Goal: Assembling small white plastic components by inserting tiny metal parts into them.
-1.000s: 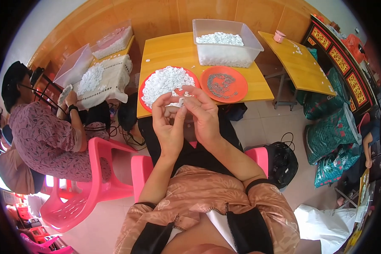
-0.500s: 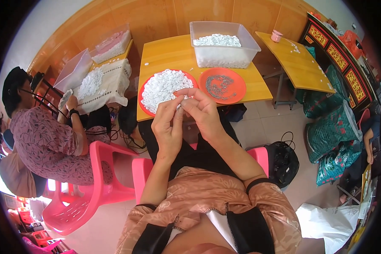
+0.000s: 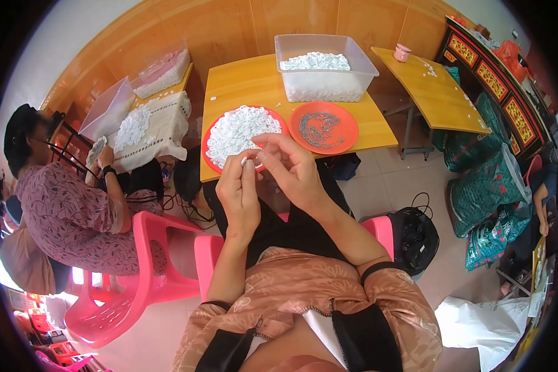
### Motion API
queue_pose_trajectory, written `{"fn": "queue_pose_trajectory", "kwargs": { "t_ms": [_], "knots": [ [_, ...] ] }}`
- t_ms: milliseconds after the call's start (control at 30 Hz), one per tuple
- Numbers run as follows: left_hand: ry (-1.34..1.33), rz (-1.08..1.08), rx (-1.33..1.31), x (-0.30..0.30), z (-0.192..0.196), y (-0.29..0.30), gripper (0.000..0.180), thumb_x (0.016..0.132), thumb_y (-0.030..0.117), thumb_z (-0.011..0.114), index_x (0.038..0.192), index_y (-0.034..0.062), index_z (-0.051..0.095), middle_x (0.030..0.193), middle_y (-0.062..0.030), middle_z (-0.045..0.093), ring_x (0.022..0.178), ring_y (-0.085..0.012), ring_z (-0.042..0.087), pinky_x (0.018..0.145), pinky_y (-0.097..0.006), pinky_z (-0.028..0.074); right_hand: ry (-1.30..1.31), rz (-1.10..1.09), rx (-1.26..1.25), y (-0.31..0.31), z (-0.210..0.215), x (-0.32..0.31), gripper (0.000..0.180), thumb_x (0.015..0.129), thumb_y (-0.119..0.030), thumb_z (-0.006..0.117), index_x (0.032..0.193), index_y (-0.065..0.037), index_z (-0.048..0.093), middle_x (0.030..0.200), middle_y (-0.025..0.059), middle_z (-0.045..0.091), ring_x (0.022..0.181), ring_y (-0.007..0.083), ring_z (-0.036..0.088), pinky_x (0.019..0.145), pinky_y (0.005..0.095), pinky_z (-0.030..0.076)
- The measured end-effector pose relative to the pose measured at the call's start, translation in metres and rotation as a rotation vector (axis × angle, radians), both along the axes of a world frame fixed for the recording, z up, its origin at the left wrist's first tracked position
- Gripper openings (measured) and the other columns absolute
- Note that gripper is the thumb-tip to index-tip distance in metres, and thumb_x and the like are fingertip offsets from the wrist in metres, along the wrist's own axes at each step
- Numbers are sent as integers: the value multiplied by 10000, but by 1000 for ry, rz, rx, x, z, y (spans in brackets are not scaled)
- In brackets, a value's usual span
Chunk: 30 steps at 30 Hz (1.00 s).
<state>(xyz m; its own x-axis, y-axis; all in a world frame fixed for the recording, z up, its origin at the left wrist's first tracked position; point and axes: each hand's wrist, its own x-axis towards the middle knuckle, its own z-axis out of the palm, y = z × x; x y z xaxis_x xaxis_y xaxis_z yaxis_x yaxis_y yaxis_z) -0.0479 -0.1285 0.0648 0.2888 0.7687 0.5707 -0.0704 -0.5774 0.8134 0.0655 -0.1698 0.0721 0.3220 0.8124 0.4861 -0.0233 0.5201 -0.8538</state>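
My left hand (image 3: 240, 189) is closed in a pinch, its thumb and forefinger pressed on a small white piece (image 3: 245, 160) that shows at the fingertips. Close beside it on the right, my right hand (image 3: 292, 170) has its thumb and fingers apart, and I see nothing between them. Both hands hover in front of the table's near edge. Just beyond them is a red round tray (image 3: 207, 162) heaped with small white ring-like plastic pieces (image 3: 239, 131). To its right lies an orange-red plate (image 3: 347, 127) with many thin grey metal bits (image 3: 319, 129) on it.
A clear plastic bin (image 3: 328, 93) of white pieces stands at the table's (image 3: 239, 77) back. At left, a person (image 3: 80, 204) sits on a pink chair (image 3: 146, 273) by a cloth-covered table. A side table (image 3: 434, 87), green sacks (image 3: 487, 186) and a black bag (image 3: 415, 239) are to the right.
My right hand has drawn its fingers apart from the left hand's fingertips. The left hand has shifted slightly left and still pinches the white piece.
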Motion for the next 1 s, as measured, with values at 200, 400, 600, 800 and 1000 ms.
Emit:
{"fn": "queue_pose_trajectory", "kwargs": {
  "t_ms": [200,400,600,800,1000],
  "knots": [
    [131,7,24,-5,0,3,184,939,120,460,946,-26,572,730,-88,550,604,-152,535,574,-266,427,-306,-161,42,-4,7,3,138,823,-64,632,952,-16,645,755,45,552,575,78,492,533,208,396],
    [154,-55,5,-4,4,-2,188,942,130,464,936,-24,571,698,-77,551,599,-144,533,558,-275,423,-426,-129,31,-8,11,11,121,835,-40,625,948,-5,649,829,48,569,667,80,561,587,201,445],
    [145,-125,-34,-7,0,0,182,927,111,494,1020,-14,586,712,-63,558,609,-109,517,561,-253,415,-403,-162,-8,-15,21,5,94,822,-54,633,898,2,627,795,45,564,628,82,523,556,214,409],
    [103,-29,-25,-4,9,-9,307,881,18,541,1188,12,564,752,-23,575,646,-72,501,610,-219,427,-487,-206,32,-10,13,11,73,833,-51,604,871,9,584,785,49,561,596,85,533,533,209,411],
    [42,-122,-90,-6,11,-12,302,895,28,539,1196,9,568,848,-47,622,681,-67,529,635,-206,447,-395,-150,-24,-11,11,12,74,852,-51,585,872,19,569,771,30,566,617,62,576,527,201,433]
  ]
}}
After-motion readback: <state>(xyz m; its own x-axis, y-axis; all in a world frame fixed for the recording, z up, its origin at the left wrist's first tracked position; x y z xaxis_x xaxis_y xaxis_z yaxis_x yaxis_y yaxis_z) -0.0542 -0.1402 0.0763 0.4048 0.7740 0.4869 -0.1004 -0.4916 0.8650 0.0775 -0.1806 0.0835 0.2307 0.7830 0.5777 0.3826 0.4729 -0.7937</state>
